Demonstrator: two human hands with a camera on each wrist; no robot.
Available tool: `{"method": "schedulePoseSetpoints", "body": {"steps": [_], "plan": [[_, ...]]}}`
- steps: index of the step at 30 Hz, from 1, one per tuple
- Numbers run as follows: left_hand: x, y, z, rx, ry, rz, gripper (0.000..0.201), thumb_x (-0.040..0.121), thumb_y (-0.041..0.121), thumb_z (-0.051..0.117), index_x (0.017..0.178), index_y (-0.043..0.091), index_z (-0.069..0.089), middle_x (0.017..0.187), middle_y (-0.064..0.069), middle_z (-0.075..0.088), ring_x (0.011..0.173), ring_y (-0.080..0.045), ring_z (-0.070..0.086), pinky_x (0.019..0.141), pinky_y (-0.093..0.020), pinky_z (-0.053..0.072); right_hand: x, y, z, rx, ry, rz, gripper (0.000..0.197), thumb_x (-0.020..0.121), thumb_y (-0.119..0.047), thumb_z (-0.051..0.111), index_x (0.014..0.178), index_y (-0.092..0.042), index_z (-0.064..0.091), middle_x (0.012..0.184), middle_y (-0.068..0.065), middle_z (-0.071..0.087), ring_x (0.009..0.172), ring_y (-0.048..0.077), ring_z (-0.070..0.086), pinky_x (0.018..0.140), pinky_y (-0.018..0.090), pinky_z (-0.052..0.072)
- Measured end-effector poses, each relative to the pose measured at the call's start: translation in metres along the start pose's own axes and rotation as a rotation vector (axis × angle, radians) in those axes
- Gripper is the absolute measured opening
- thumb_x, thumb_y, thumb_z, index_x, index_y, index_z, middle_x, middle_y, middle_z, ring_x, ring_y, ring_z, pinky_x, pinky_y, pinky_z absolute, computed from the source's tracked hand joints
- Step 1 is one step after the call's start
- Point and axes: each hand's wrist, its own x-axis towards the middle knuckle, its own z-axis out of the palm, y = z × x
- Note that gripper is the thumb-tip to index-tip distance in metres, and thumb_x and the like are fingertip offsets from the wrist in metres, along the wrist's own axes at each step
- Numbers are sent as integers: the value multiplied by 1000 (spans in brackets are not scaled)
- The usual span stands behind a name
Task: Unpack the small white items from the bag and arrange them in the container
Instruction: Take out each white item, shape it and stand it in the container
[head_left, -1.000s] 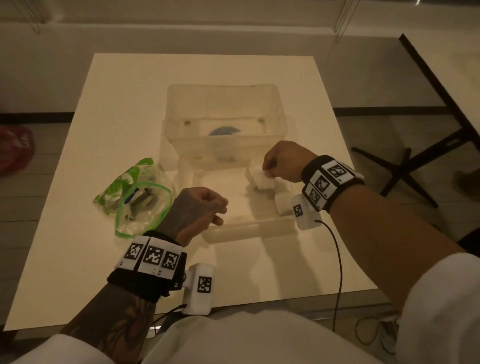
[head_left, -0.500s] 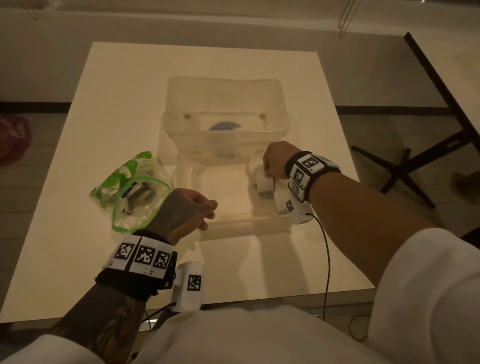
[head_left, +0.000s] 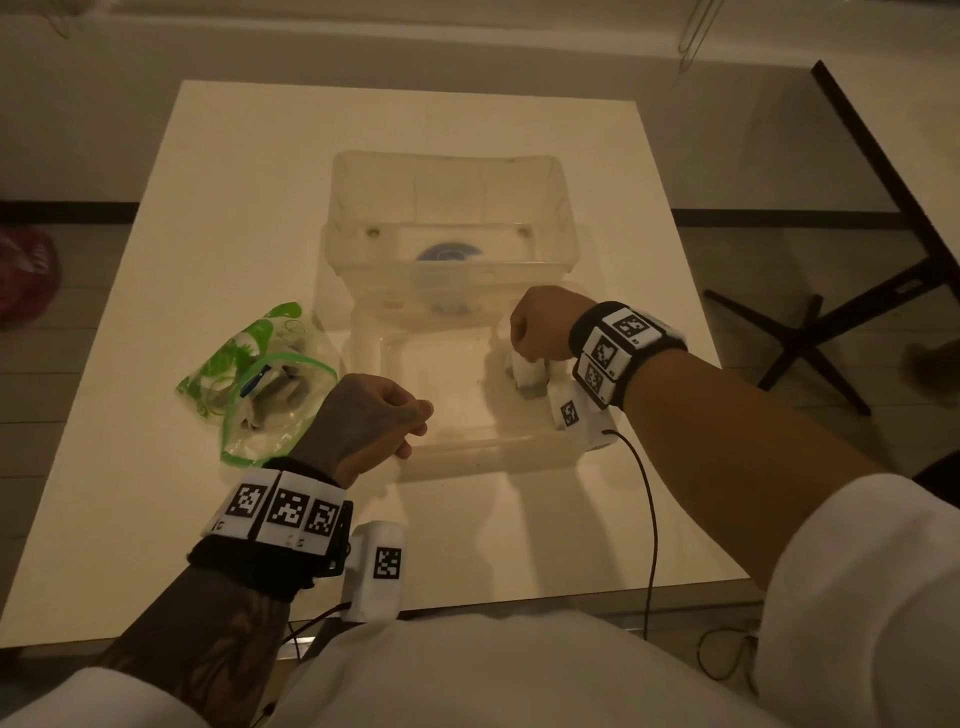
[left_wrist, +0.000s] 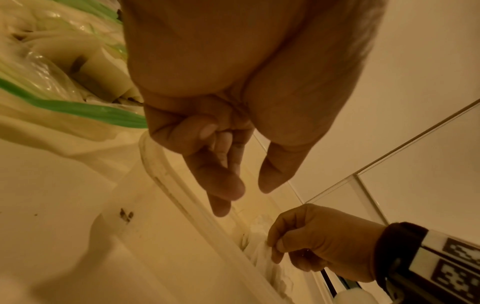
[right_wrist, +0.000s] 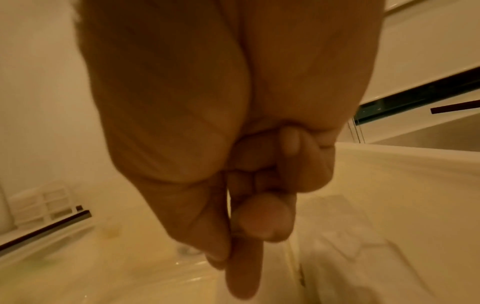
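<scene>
A shallow clear tray (head_left: 493, 449) lies in front of a deep clear tub (head_left: 452, 171) on the table. My right hand (head_left: 535, 332) is a fist over the tray's right side, fingertips touching a small white item (head_left: 531, 375) that lies there. In the right wrist view the right hand (right_wrist: 233, 263) has thumb and forefinger pressed together with nothing between them, and the white item (right_wrist: 350, 259) lies beside it. My left hand (head_left: 374, 421) hovers loosely curled and empty over the tray's front left corner. The green-zip bag (head_left: 260, 384) left of it lies open and holds more white items.
A blue round thing (head_left: 449, 254) shows at the bottom of the tub. A cable (head_left: 649, 519) trails from my right wrist over the table's front edge. A second table (head_left: 909, 130) and black legs (head_left: 810, 332) stand to the right.
My right hand has come down and back with the white item, which now lies at the tray's right side. My left hand has hardly moved.
</scene>
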Motion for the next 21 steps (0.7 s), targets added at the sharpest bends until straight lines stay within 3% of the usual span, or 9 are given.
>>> {"method": "schedulePoseSetpoints", "body": {"steps": [3, 7, 10, 15, 17, 19, 21], "plan": [[-1, 1, -1, -2, 7, 6, 16, 91, 27, 65, 81, 14, 66, 78, 1, 73, 60, -17, 67, 69, -35, 58, 2, 3, 8, 50, -34, 58, 27, 79, -12, 68, 105, -13, 72, 100, 6, 70, 87, 21, 65, 73, 31, 53], [-3, 1, -4, -17, 49, 21, 16, 92, 25, 63, 83, 13, 65, 80, 0, 72, 59, -16, 64, 57, -27, 50, 0, 2, 6, 139, -70, 103, 28, 76, -6, 71, 103, -13, 71, 78, -2, 65, 64, 11, 61, 53, 22, 46], [-3, -1, -7, -30, 115, 48, 15, 92, 23, 62, 82, 12, 65, 77, -1, 71, 58, -16, 61, 54, -26, 48, -1, 2, 3, 160, -64, 110, 27, 78, -7, 70, 104, -13, 71, 76, -3, 65, 58, 7, 60, 46, 18, 42], [5, -15, -18, 12, 292, 50, 14, 89, 17, 61, 77, 13, 64, 74, -4, 67, 67, -18, 60, 61, -29, 48, -5, 1, 0, 161, -52, 95, 27, 81, -7, 67, 108, -10, 70, 79, -2, 65, 64, 9, 61, 51, 21, 46], [9, -25, -25, 114, 412, 64, 14, 89, 13, 58, 80, 7, 66, 74, -8, 65, 73, -22, 59, 66, -30, 46, -9, 0, -4, 104, -61, 65, 24, 85, -6, 65, 109, -5, 69, 97, 6, 68, 86, 20, 66, 72, 33, 56], [15, -35, -31, 227, 459, 32, 19, 92, 9, 50, 83, -1, 64, 73, -11, 59, 76, -26, 58, 63, -28, 40, -13, 1, -7, 104, -19, 45, 20, 86, -5, 64, 105, -4, 69, 105, 10, 67, 99, 26, 64, 87, 36, 54], [20, -45, -32, 329, 419, -44, 23, 96, 7, 43, 97, -4, 63, 83, -10, 60, 88, -28, 59, 73, -31, 44, -17, 0, -10, 198, 36, 35, 14, 85, -5, 64, 98, -7, 70, 100, 8, 68, 93, 23, 64, 81, 34, 53]]}}
